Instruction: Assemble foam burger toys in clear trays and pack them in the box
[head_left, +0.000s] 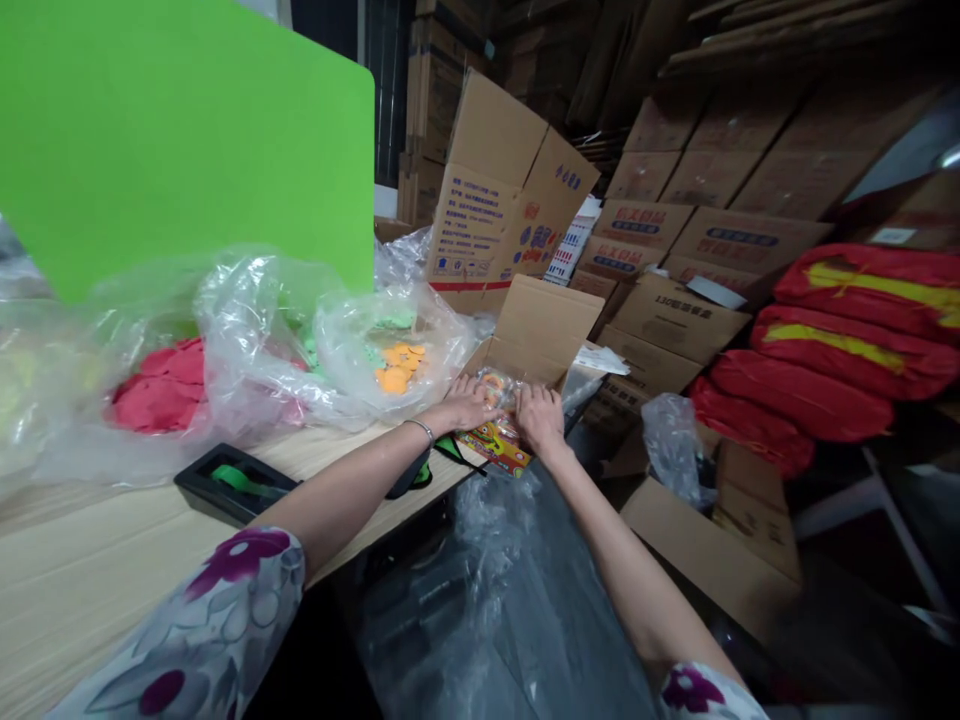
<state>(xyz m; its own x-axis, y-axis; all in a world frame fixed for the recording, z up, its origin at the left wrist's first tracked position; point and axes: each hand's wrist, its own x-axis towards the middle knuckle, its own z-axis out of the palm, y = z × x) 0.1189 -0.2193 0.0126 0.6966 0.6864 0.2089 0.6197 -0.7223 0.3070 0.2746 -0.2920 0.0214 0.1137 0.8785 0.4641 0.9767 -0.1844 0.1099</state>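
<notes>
Left hand (pixel 469 402), right hand (pixel 540 415): grip spread flat on colourful packet (pixel 501 447) at open cardboard box (pixel 544 325); clear bag (pixel 352 345) holds orange pieces (pixel 399 367).

My left hand (pixel 469 402) and right hand (pixel 540 417) cover the top of the bright packet (pixel 501 448), so I cannot tell if they grip it. My left arm (pixel 352 490) hides one end of the black tape holder (pixel 225 487). The pink pile (pixel 157 392) looks foggy behind the clear bag (pixel 247 330).
</notes>
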